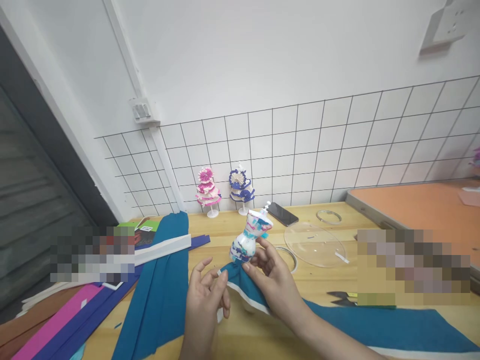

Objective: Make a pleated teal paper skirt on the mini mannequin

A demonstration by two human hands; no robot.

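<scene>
A miniature dress form (244, 245), white with blue, pink and purple marks of paint or glue, tilts to the right above the table. My right hand (275, 275) grips it near its bottom, fingers behind and thumb in front. Under that thumb lies the gathered end of a teal fabric strip (348, 320) edged in white, which runs off along the table to the right. My left hand (206, 300) has its fingers curled, with thumb and fingers closed at the strip's left corner. A small white piece shows below the left fingers.
Two dressed miniature forms, one pink (208, 190) and one purple (242, 187), stand by the wall. A phone (283, 214), tape rolls (329, 216), a clear disc (315, 245) and scissors (343, 298) lie rightward. Coloured fabric strips (161, 295) spread leftward. An orange board (420, 210) is far right.
</scene>
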